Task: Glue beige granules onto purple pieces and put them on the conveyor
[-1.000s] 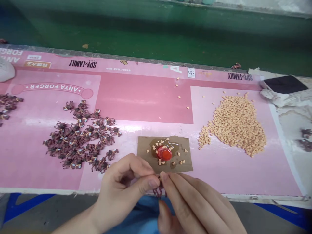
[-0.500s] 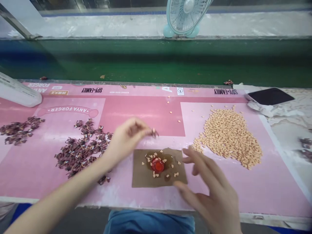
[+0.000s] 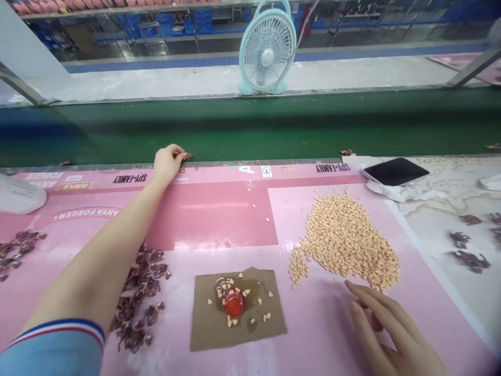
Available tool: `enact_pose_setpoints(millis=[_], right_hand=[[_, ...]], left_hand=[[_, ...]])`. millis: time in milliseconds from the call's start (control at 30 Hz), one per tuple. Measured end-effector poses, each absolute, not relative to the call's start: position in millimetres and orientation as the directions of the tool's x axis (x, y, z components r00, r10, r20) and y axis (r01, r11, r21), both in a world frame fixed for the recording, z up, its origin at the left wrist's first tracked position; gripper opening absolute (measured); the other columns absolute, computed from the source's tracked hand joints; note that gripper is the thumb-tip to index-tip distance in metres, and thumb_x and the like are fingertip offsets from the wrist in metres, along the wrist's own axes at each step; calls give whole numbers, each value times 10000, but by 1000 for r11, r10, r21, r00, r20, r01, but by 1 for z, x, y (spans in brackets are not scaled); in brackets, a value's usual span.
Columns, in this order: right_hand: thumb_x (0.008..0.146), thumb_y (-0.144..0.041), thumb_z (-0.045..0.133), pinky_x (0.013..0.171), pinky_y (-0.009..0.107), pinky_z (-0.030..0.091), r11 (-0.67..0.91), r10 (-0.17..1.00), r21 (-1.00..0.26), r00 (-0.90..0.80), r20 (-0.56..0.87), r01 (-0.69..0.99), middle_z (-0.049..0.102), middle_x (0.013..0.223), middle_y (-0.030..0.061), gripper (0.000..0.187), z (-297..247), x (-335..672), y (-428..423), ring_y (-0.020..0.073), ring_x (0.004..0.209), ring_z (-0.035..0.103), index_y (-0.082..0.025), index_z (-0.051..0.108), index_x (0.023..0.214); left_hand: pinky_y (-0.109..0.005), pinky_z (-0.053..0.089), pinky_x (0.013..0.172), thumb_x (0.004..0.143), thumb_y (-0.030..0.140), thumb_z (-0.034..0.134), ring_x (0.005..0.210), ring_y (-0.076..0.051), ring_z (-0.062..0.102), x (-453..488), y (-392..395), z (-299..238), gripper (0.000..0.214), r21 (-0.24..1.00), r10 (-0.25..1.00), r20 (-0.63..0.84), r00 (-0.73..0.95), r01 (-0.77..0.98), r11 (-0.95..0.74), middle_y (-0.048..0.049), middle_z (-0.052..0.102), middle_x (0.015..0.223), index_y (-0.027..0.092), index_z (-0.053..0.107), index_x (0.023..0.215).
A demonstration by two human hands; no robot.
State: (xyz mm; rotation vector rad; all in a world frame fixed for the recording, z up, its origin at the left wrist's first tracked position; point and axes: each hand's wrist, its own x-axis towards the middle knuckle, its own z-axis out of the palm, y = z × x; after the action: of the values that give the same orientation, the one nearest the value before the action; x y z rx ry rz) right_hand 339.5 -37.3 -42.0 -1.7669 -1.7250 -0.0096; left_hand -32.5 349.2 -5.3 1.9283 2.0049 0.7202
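My left hand (image 3: 167, 162) is stretched to the far edge of the pink mat (image 3: 219, 209), its fingers pinched on a small dark maroon piece (image 3: 187, 155) at the green conveyor's (image 3: 250, 130) near edge. Down at the mat's near right, my right hand (image 3: 391, 329) lies flat with its fingers stretched out, just below a heap of small peach pieces (image 3: 344, 243). A brown card (image 3: 237, 308) with a red cap (image 3: 234, 303), glue and a few peach pieces lies in front of me. My left forearm passes over a heap of maroon pieces (image 3: 143, 297).
A pale blue fan (image 3: 267, 49) stands beyond the conveyor. A black phone (image 3: 395, 171) lies at the right on white paper, with several maroon pieces (image 3: 469, 258) further right. More maroon pieces (image 3: 18, 248) and a white object (image 3: 18, 194) are at the left.
My left hand carried the maroon piece from over the card out to the conveyor's edge. My right hand dropped to the mat at the right. The view tilted up.
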Motion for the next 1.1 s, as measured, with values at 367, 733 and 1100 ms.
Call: enact_pose_setpoints(millis=[367, 733, 1100], right_hand=[[1051, -290, 536, 680, 288, 564, 240, 926, -264, -139, 350, 934, 769, 944, 51, 241, -15, 322, 13, 165, 806, 721, -213, 749, 969], [1040, -211, 502, 584, 281, 435, 218, 890, -14, -193, 413, 976, 734, 775, 10, 327, -12, 297, 18, 133, 693, 652, -200, 696, 777], [1069, -235, 442, 596, 284, 453, 322, 834, 103, -334, 439, 941, 749, 861, 70, 321, -26, 306, 17, 158, 721, 678, -157, 686, 875]], left_hand=[[-522, 442, 1098, 839, 629, 461, 1135, -391, 684, -86, 217, 16, 469, 324, 946, 113, 305, 888, -326, -17, 792, 1043, 279, 756, 947], [-623, 473, 1061, 979, 392, 492, 1082, -399, 702, -122, 79, -15, 294, 265, 885, 189, 425, 846, -462, -53, 761, 1199, 398, 684, 1202], [-537, 426, 1113, 1052, 411, 512, 1084, -308, 665, -84, 67, 9, 288, 297, 845, 187, 500, 792, -534, -78, 766, 1151, 241, 694, 1197]])
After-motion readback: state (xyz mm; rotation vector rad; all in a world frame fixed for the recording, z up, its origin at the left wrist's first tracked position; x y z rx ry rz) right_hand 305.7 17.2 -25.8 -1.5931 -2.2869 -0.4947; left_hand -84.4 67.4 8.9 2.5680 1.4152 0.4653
